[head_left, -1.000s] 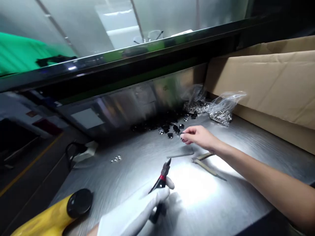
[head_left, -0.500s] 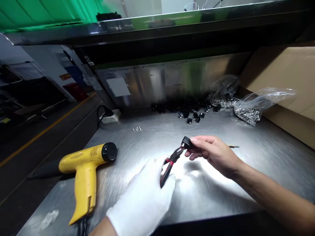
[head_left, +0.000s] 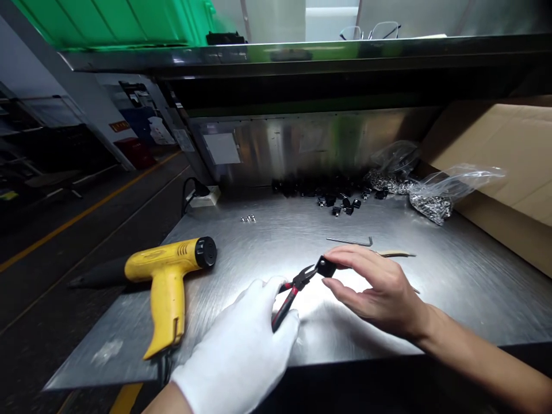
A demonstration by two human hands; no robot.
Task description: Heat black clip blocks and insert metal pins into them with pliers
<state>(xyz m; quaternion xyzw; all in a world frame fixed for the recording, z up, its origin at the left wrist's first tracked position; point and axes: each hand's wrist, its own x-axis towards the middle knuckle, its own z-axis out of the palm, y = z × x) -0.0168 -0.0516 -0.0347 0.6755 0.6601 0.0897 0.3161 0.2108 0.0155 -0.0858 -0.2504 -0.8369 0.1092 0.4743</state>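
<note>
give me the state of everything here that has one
left hand, white-gloved, gripping the pliers
red-handled pliers, tips at the black part
small black part, pinched in right fingers
right hand, bare, holding the part
yellow heat gun, lying flat, not held
clear plastic bag, open, holding small metal parts
hex key, lying on the bench

1. The pliers [head_left: 297,286] have red-and-black handles and a dark metal head. They are held tilted above the desk [head_left: 474,282], near its front edge, with the tips pointing up and to the right.
2. The small black part [head_left: 325,267] sits right at the pliers' tips, touching them.
3. The left hand [head_left: 237,339], in a white fabric glove, wraps around the pliers' handles.
4. The bare right hand [head_left: 375,287] pinches the black part between thumb and fingers.
</note>
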